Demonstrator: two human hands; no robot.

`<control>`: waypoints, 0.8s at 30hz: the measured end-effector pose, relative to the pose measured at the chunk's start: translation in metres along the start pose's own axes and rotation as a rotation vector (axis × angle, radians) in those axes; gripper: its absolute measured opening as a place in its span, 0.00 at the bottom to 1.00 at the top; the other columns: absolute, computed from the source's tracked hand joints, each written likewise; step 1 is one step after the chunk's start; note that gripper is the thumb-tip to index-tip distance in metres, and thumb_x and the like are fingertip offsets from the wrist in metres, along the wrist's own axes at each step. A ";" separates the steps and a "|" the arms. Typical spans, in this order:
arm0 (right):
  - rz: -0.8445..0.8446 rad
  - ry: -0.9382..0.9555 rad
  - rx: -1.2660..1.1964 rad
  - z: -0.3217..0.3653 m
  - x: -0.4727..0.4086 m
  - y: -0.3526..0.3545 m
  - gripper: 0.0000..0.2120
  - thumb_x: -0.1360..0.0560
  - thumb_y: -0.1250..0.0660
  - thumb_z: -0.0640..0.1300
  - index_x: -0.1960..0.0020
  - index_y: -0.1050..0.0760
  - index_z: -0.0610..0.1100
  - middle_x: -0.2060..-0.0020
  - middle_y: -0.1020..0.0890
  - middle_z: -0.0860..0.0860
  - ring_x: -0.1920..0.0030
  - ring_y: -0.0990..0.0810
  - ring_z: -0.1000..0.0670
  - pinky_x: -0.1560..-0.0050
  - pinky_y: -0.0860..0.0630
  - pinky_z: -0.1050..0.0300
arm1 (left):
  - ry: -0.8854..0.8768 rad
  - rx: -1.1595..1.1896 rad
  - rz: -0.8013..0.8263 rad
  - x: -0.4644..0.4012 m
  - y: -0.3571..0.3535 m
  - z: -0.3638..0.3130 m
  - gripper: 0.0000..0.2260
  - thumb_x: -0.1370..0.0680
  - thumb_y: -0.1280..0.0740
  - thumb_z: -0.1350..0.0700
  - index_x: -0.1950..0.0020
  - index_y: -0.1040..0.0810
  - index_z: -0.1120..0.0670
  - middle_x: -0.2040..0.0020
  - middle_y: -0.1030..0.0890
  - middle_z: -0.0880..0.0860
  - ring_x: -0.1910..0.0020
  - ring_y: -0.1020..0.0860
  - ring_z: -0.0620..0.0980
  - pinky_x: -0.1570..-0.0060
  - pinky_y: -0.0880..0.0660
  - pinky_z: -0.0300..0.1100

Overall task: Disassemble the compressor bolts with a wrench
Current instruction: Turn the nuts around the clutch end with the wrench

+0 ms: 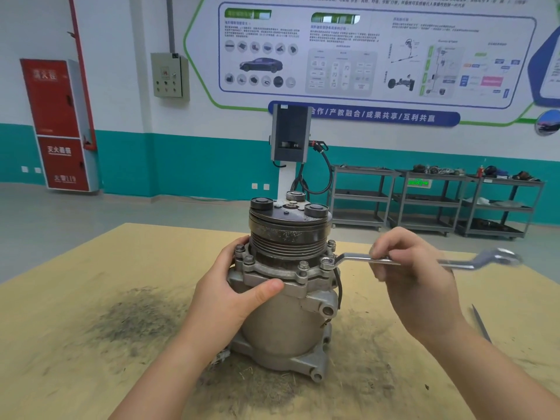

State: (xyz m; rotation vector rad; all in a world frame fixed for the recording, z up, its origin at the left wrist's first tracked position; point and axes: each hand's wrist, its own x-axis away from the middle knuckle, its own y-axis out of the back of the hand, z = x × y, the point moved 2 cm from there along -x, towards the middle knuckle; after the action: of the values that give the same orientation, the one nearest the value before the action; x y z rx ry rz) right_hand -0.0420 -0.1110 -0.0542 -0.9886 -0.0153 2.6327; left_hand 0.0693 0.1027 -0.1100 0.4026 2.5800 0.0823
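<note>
My left hand (230, 295) wraps the near left side of the compressor (288, 286), thumb pressed across its flange; the compressor stands upright on the wooden table (75, 344), amid dark grime; my right hand (415, 277) pinches the wrench (394, 259) mid-shaft, to the compressor's right; its ring end sits over a bolt (327, 263) on the flange's right; farther off, metal carts (430, 201) line the far wall.

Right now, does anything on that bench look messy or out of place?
Yes: dark gritty dust is smeared over the wooden table around the compressor, with straw-like debris at its base.
</note>
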 end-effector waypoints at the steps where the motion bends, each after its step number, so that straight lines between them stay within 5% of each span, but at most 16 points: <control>1: 0.042 0.113 0.124 0.002 0.004 -0.002 0.14 0.30 0.44 0.36 0.69 0.24 0.43 0.75 0.28 0.49 0.71 0.30 0.52 0.65 0.31 0.61 | 0.000 -0.002 -0.001 0.000 0.000 0.000 0.34 0.43 0.25 0.32 0.39 0.29 0.31 0.43 0.21 0.30 0.44 0.22 0.32 0.46 0.25 0.37; 6: 0.100 0.671 0.836 0.017 0.023 -0.029 0.20 0.23 0.39 0.48 0.71 0.28 0.38 0.77 0.30 0.49 0.75 0.32 0.50 0.72 0.34 0.57 | -0.011 -0.003 0.000 0.000 0.000 0.001 0.35 0.44 0.25 0.30 0.39 0.29 0.30 0.43 0.21 0.31 0.44 0.22 0.33 0.46 0.25 0.37; 10: 0.083 0.752 1.030 0.024 0.038 -0.055 0.24 0.19 0.44 0.50 0.71 0.30 0.41 0.77 0.32 0.51 0.76 0.34 0.49 0.73 0.36 0.55 | -0.029 0.004 0.000 0.000 -0.001 0.001 0.33 0.42 0.25 0.32 0.38 0.29 0.30 0.42 0.20 0.33 0.43 0.22 0.34 0.46 0.26 0.36; 15: -0.087 0.262 0.394 0.040 0.031 -0.043 0.18 0.22 0.39 0.54 0.65 0.30 0.43 0.75 0.25 0.45 0.79 0.31 0.57 0.78 0.35 0.69 | -0.021 -0.015 0.000 0.000 0.000 0.000 0.30 0.43 0.26 0.31 0.43 0.30 0.23 0.43 0.22 0.29 0.44 0.23 0.31 0.49 0.26 0.32; 20: -0.318 -0.196 0.079 0.026 0.002 -0.014 0.18 0.21 0.37 0.52 0.67 0.30 0.45 0.81 0.31 0.48 0.81 0.37 0.52 0.75 0.38 0.59 | -0.024 -0.008 0.000 0.001 0.000 -0.002 0.30 0.43 0.25 0.32 0.43 0.30 0.24 0.43 0.22 0.29 0.44 0.23 0.31 0.52 0.26 0.29; 24: -0.352 -0.456 -0.179 0.004 -0.004 -0.005 0.17 0.20 0.38 0.50 0.63 0.31 0.42 0.79 0.34 0.50 0.81 0.39 0.53 0.76 0.40 0.61 | -0.032 -0.011 0.003 0.001 0.000 -0.003 0.29 0.42 0.25 0.33 0.44 0.30 0.24 0.43 0.21 0.29 0.44 0.23 0.31 0.49 0.27 0.32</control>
State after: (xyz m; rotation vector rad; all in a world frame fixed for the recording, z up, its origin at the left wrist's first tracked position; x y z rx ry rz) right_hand -0.0402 -0.1074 -0.0478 -0.3676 -0.4911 2.4898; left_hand 0.0667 0.1032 -0.1076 0.4008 2.5465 0.0911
